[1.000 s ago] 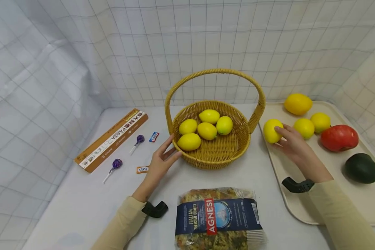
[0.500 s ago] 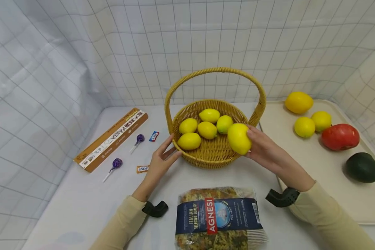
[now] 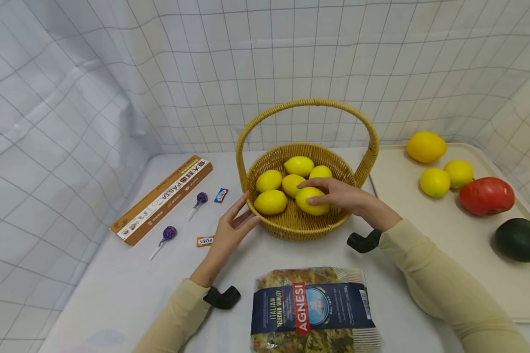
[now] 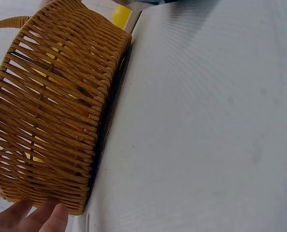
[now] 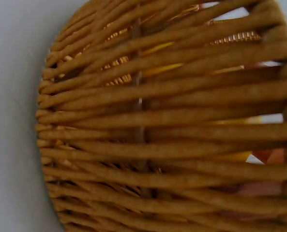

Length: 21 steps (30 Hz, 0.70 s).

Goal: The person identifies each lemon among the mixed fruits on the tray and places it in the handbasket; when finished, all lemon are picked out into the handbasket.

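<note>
A woven basket (image 3: 298, 230) with a tall arched handle stands at the middle of the table, several yellow lemons (image 3: 271, 202) lying in it. My right hand (image 3: 351, 197) reaches over its right rim and holds a lemon (image 3: 312, 210) low inside, in front of the others. At the basket's left rim, my left hand (image 3: 229, 232) rests with fingers extended. In the left wrist view, fingertips (image 4: 53, 220) lie against the woven side (image 4: 51, 111). The right wrist view is mostly filled by the basket wall (image 5: 158, 128), with the hand largely hidden behind it.
A beige tray (image 3: 459, 264) at right bears more lemons (image 3: 435, 182), an orange-yellow fruit (image 3: 426, 147), a red fruit (image 3: 487, 196) and a dark green one (image 3: 519, 239). A pasta bag (image 3: 315, 311) lies in front; a pasta box (image 3: 162, 200), lollipops (image 3: 170, 233) and candies (image 3: 221, 195) lie left.
My right hand has carried the lemon from above the tray leftward and down into the basket. The left hand has stayed at the basket's left rim.
</note>
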Available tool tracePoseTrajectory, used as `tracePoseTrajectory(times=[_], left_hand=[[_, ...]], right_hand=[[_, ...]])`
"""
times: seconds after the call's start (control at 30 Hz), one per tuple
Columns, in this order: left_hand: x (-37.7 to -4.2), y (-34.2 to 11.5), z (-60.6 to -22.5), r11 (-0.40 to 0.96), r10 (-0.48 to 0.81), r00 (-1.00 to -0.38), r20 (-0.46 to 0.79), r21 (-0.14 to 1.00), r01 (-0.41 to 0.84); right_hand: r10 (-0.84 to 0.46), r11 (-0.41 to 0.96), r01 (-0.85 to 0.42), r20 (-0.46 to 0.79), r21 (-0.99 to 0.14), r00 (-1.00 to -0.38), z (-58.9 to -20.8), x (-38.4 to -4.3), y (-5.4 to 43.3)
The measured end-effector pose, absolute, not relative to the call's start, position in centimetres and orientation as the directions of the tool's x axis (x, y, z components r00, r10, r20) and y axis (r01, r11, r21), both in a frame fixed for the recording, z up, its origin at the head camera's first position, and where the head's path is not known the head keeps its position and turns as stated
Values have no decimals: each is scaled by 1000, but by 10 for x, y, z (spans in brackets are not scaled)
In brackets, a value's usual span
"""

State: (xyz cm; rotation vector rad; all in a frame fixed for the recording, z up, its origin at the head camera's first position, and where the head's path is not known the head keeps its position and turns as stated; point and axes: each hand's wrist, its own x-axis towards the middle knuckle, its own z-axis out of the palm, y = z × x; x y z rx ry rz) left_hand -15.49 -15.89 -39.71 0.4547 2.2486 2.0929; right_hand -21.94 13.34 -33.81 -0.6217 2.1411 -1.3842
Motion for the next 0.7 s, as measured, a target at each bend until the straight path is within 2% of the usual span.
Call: tracePoseTrajectory(times=[0.17,0.27,0.4,0.7], left_hand=[[-147,-154,-380,50,241,-960,141,986,157],[-144,-152,-372,55,243,-961,130,988,147],[-144,-151,-372,50,251,-958,137,987,154],[-143,-152,-372,49,245,-962,124,989,140]], right_hand=[[-658,424,-99,-232,-900,-716,-342,-225,131],[-655,452,-96,-256,-887,-711,-344,-227,130],[-638,469,-122,-240,-875,-732,-344,-225,132],[-567,538,-302,-73,-787,-821,-337,-221,137]])
